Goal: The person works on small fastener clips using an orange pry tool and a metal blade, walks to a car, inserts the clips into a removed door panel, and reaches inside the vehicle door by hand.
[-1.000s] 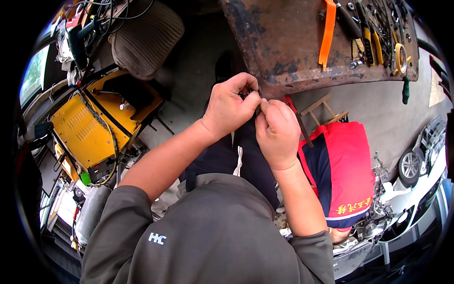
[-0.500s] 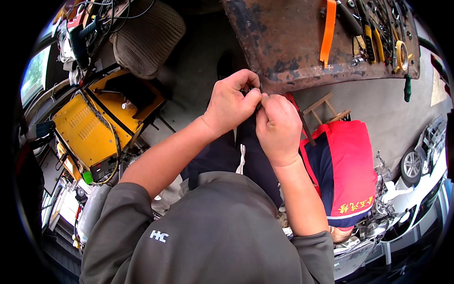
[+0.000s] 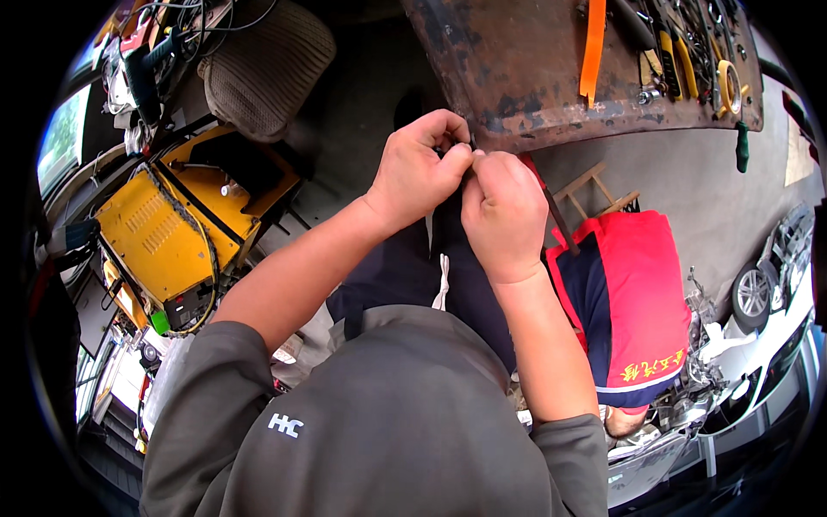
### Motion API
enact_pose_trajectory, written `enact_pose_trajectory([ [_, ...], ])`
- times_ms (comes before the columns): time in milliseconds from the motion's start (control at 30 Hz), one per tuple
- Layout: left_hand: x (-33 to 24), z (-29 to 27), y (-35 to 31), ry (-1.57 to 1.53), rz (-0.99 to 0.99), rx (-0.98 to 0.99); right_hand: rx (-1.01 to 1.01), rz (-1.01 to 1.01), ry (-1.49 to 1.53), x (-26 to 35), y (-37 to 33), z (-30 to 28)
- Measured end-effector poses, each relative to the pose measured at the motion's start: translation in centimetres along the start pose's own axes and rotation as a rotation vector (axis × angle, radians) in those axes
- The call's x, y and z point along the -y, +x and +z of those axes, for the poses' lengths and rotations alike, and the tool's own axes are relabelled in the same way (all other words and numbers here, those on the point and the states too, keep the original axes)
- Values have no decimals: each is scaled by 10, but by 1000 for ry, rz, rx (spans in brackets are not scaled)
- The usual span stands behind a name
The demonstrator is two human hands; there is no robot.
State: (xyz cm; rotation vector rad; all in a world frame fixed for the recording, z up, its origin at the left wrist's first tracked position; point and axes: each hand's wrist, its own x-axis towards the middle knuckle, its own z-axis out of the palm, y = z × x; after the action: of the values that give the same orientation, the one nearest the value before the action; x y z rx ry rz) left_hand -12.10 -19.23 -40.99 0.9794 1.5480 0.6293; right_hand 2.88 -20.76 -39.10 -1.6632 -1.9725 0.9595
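Note:
My left hand (image 3: 422,168) and my right hand (image 3: 506,211) meet in front of me, near the close corner of a rusty metal workbench (image 3: 517,86). Both are closed, thumbs and fingertips pinched together. Between them sits something small and dark, mostly hidden by the fingers, and I cannot make out what it is. On the bench to the right lie an orange strip (image 3: 593,52), yellow-and-black pliers (image 3: 683,65), a roll of tape (image 3: 730,86) and several metal tools. A green-handled screwdriver (image 3: 742,148) sticks out over the bench edge.
At the left stands a yellow machine (image 3: 159,233) with a cable across it, and a beige mesh-covered seat (image 3: 267,69) behind. A person in a red and navy top (image 3: 642,293) bends over at my right, beside a wooden frame (image 3: 594,189). A white car (image 3: 767,345) is further right.
The bench and its tools appear slightly higher in the view. My hands have shifted a little up and left, still pinched together in the same way.

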Motion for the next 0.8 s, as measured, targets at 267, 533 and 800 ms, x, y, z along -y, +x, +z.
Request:
enact_pose_trajectory([
  [267, -3, 8, -13, -21, -12, -64, -154, -89, 26, -3, -20, 1],
  [533, -6, 5, -4, -10, 17, -47, -134, -118, 23, -4, -7, -2],
  [800, -10, -1, -3, -61, -2, 15, -84, -95, 30, 3, 2, -12],
])
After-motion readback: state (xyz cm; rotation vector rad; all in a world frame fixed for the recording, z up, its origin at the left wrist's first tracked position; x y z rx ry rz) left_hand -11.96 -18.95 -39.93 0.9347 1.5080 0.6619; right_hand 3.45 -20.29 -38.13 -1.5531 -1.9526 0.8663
